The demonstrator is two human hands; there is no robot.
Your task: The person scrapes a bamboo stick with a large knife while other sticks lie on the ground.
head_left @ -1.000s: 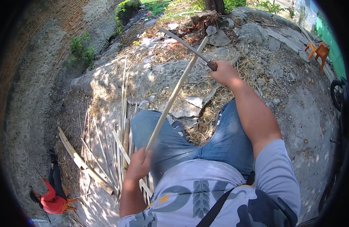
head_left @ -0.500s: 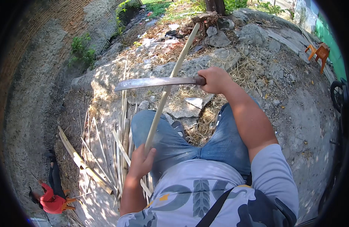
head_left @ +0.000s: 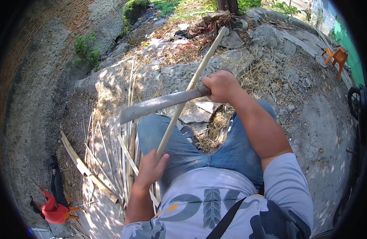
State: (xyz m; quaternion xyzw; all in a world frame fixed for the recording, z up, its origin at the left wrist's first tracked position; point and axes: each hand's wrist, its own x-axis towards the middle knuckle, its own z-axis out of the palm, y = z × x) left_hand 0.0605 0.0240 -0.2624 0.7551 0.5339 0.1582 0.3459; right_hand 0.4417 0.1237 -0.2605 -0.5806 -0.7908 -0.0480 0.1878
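My right hand (head_left: 222, 86) is closed round the dark handle of a machete (head_left: 161, 104). Its broad grey blade points left, tilted down toward its tip, and crosses over a long pale bamboo strip (head_left: 207, 57). Low in front of my left thigh, my left hand (head_left: 151, 165) grips the strip's near end, thumb along its side. From there the strip slants up and away to the right. Whether the blade's edge touches the strip, I cannot tell.
Several bamboo strips (head_left: 131, 157) lie on the ground left of my legs, beside thicker split poles (head_left: 90, 173). Curly shavings (head_left: 267, 71) cover ground at right. Broken concrete (head_left: 193, 113) lies between my feet. A person in red (head_left: 55, 211) sits far left; orange chairs (head_left: 338, 59) stand far right.
The machete has come nearer to me along the strip, its tip dropping lower. My left hand has shifted slightly right, and the strip's far end has swung right.
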